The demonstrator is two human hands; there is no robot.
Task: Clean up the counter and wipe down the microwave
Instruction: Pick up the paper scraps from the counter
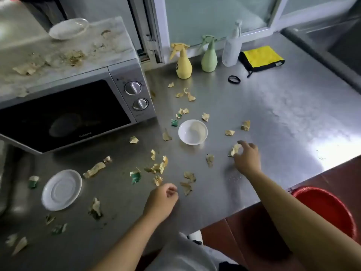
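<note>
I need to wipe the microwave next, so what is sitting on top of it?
On top of the microwave sit a white dish, torn paper scraps and brownish crumbs. The top's far left runs out of frame.

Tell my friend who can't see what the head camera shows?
A person's right hand grips a crumpled paper scrap on a steel counter littered with scraps. The left hand rests curled nearby, beside a white bowl and dirty microwave.

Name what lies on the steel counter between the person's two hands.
In the head view, crumpled yellowish paper scraps lie on bare steel counter between the left hand and right hand; another scrap sits nearer the right hand.
</note>
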